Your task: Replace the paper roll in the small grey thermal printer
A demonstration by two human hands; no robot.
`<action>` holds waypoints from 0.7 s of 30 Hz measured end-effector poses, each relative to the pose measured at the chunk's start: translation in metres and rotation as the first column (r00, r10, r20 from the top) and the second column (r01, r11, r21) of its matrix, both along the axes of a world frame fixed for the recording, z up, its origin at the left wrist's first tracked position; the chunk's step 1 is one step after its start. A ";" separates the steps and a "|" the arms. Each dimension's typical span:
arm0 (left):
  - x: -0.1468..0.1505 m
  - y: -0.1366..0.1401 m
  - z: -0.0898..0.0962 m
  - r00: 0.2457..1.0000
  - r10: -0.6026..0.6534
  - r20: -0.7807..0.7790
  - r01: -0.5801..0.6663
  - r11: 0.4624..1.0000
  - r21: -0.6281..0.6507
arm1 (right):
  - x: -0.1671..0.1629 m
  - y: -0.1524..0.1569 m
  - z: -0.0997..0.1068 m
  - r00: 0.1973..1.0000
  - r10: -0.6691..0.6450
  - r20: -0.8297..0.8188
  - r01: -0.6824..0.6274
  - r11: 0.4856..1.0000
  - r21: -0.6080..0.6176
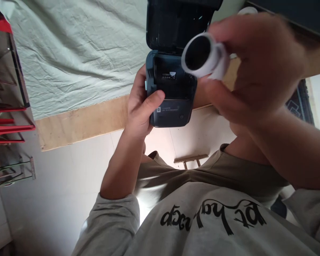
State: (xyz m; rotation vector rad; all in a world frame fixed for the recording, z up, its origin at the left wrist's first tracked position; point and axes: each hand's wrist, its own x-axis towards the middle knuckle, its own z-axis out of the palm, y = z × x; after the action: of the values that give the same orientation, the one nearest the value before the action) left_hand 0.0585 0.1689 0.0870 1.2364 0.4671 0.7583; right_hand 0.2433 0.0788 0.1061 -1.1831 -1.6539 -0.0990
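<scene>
My left hand (141, 106) grips a dark blue-grey label printer (172, 114) by its left side, the thumb lying over the front edge of its compartment. The printer's black lid (173, 26) stands open at the far side, and inside the compartment a small printed sticker shows. Between the thumb and fingers of my right hand (253, 67), a small white paper roll (220, 60) is held, its round dark end facing the printer. The roll hovers over the printer's right edge, and motion blurs the hand a little.
A wooden table (82, 122) with a pale green cloth (82, 53) lies ahead. On the left is a rack with red parts (10, 131). A dark flat object (290, 17) sits at the back right, beside another white round thing (247, 10). A wooden stool (190, 159) shows below.
</scene>
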 end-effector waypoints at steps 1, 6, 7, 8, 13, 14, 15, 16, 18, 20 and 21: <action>0.000 0.001 -0.002 1.000 -0.011 0.021 0.011 1.000 0.024 | -0.005 0.001 0.001 0.996 -0.028 0.084 0.029 1.000 -0.011; 0.000 0.005 -0.007 0.997 -0.017 0.071 0.012 0.997 0.072 | -0.022 0.012 0.004 0.909 -0.266 0.321 0.353 0.900 -0.257; 0.000 0.005 -0.007 0.998 -0.015 0.055 0.011 0.997 0.076 | -0.023 0.013 0.005 0.910 -0.273 0.313 0.367 0.881 -0.299; 0.000 0.005 -0.007 0.999 -0.013 0.032 0.010 0.996 0.084 | -0.025 0.015 0.005 0.917 -0.273 0.291 0.361 0.880 -0.310; 0.000 0.005 -0.005 1.000 -0.002 -0.018 0.004 0.993 0.118 | -0.030 0.010 -0.002 0.964 -0.188 0.189 0.217 0.965 -0.148; 0.000 0.005 -0.005 1.000 -0.006 -0.015 0.008 0.992 0.123 | -0.030 0.008 -0.004 0.970 -0.144 0.195 0.170 0.978 -0.124; 0.000 0.005 -0.005 1.000 -0.012 -0.004 0.012 0.991 0.133 | -0.029 0.006 -0.006 0.973 -0.100 0.209 0.124 0.987 -0.106; -0.001 0.006 -0.006 1.000 -0.021 0.007 0.020 0.989 0.143 | -0.028 0.005 -0.008 0.975 -0.060 0.216 0.080 0.993 -0.083; -0.001 0.006 -0.008 1.000 -0.029 -0.001 0.029 0.990 0.141 | -0.024 0.002 -0.010 0.983 -0.034 0.182 0.038 0.999 -0.020; -0.002 0.008 -0.010 0.999 -0.034 -0.007 0.034 0.989 0.146 | -0.018 0.002 -0.010 0.992 -0.083 0.090 0.081 0.996 0.026; -0.002 0.009 -0.012 0.999 -0.032 -0.010 0.033 0.989 0.147 | -0.015 0.001 -0.010 0.991 -0.123 0.048 0.123 0.992 0.006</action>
State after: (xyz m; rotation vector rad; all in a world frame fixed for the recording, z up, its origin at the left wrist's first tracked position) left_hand 0.0568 0.1781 0.0748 1.3818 0.4015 0.7716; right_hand 0.2286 0.0802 0.0961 -1.2888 -1.6213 -0.2088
